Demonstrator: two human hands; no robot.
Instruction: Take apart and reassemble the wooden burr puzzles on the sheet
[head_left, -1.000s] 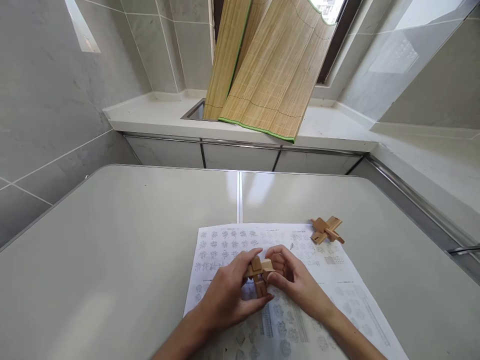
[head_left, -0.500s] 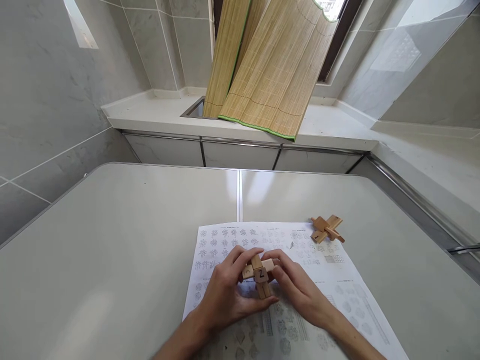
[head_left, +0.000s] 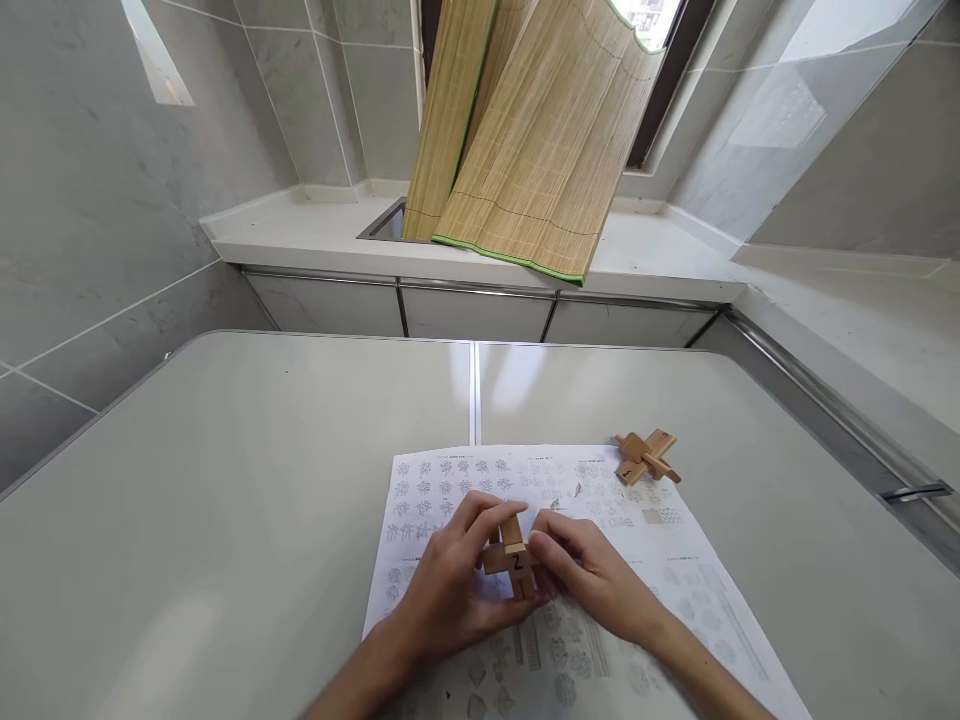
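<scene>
My left hand (head_left: 450,578) clamps the wooden puzzle (head_left: 517,562) top and bottom; my right hand (head_left: 596,578) pinches its side, above the paper (head_left: 645,550).

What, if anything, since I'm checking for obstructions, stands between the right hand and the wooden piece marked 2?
Nothing visible. The right hand is at the wooden piece, which the left hand holds from the other side. The printed sheet lies below; the second wooden piece sits beyond, at its far right corner.
</scene>
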